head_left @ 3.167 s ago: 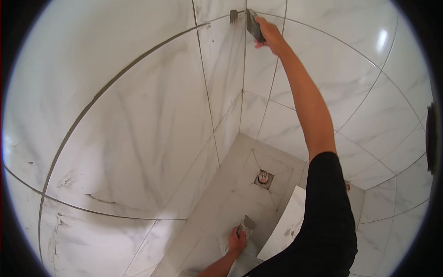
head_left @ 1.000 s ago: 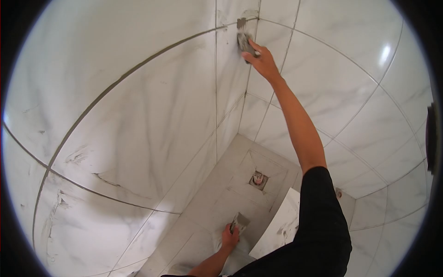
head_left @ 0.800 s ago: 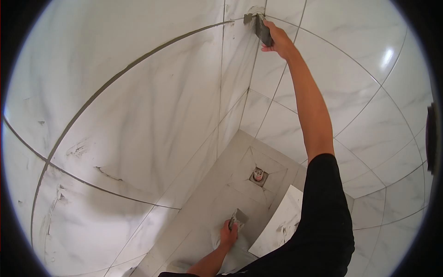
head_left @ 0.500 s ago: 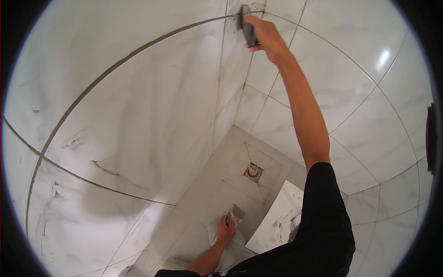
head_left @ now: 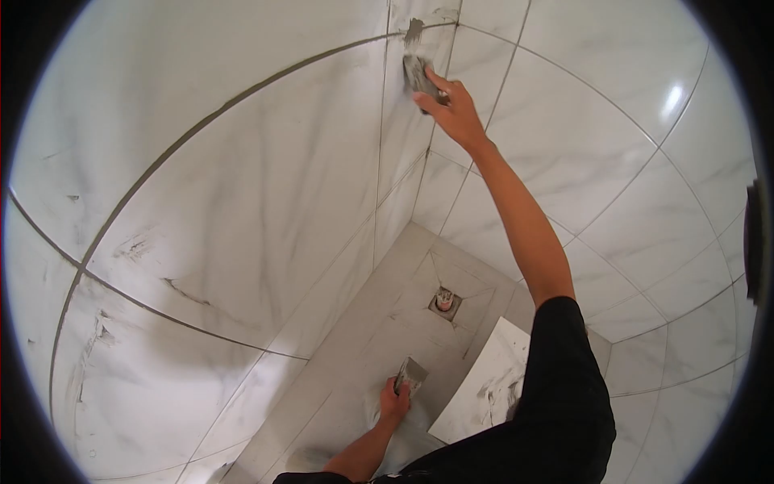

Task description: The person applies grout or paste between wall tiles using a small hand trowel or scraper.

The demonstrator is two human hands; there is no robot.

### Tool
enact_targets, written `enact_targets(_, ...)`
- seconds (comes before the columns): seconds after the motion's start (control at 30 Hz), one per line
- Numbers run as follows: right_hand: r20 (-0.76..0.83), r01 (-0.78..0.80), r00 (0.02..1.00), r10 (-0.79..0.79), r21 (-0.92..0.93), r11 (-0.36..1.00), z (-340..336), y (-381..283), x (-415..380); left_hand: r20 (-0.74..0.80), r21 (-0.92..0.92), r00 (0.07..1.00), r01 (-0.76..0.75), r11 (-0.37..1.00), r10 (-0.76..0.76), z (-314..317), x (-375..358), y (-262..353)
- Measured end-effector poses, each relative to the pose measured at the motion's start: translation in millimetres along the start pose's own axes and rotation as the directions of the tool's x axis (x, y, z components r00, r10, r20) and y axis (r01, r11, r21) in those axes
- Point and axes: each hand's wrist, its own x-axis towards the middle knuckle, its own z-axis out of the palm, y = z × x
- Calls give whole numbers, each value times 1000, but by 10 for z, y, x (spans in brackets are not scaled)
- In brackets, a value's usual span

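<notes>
My right hand is raised at the top of the view, its fingers closed round a flat grey scraper close to the marbled wall tile. Just above the scraper, a smear of grey grout sits on the joint near the corner. Lower down, my left hand holds a second flat scraper over the floor. Wide dark grout lines run across the left wall.
A square drain opening is in the floor. A white board with dark smears stands beside my right sleeve. White tiled walls rise on the right. A dark object shows at the right edge.
My right hand has moved down and slightly left with its scraper, away from the joint. A grey grout smear now shows where the scraper was. My left hand has barely moved.
</notes>
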Motion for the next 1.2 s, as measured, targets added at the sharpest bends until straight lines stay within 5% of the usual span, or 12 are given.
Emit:
enact_targets(0.03, 183, -192, 969, 169, 116, 975, -78, 33, -3, 1, -5, 1000, 5, 1000, -5, 1, -9, -47)
enact_targets(0.1, 143, -529, 842, 521, 414, 741, -270, -153, 319, 5, -4, 1000, 16, 1000, -16, -11, -36, -31)
enact_targets(0.3, 230, -593, 805, 547, 337, 731, -246, -975, 608, -27, -14, 1000, -16, 1000, 15, -13, -62, -40)
enact_targets(0.5, 317, -500, 859, 402, 347, 794, -336, -1386, 209, 23, -23, 998, 57, 998, -56, -34, -95, 30)
enact_targets(0.67, 72, -323, 943, 324, 426, 845, -67, -763, 221, -21, -15, 999, 41, 999, -42, -20, -52, -29)
enact_targets(0.73, -161, 224, 964, -211, 68, 972, 261, -538, 77, -21, -19, 999, 32, 999, -33, -24, -58, -15)
enact_targets(0.77, -137, 255, 959, -247, 46, 966, 388, -438, -88, -12, -24, 1000, 23, 999, -24, -36, -75, -10)
enact_targets(0.83, -18, 213, 977, -212, 34, 977, 221, -425, -324, -6, -31, 1000, 25, 999, -25, -25, -72, 40)
enact_targets(0.9, 123, -374, 926, 356, 423, 826, -142, -425, -18, -3, -24, 999, 32, 999, -32, -72, -102, 109)
enact_targets(0.93, 117, -442, 887, 447, 496, 748, -265, -520, 185, -5, -23, 999, 33, 999, -34, -80, -129, 171)
enact_targets(1.03, 306, -636, 769, 562, 453, 624, -312, -973, 501, -26, -78, 999, 41, 996, -43, -210, -185, 141)
enact_targets(1.2, 307, -559, 829, 468, 419, 715, -139, -1645, 221, -54, -460, 988, 106, 881, -147, -380, -307, -44)
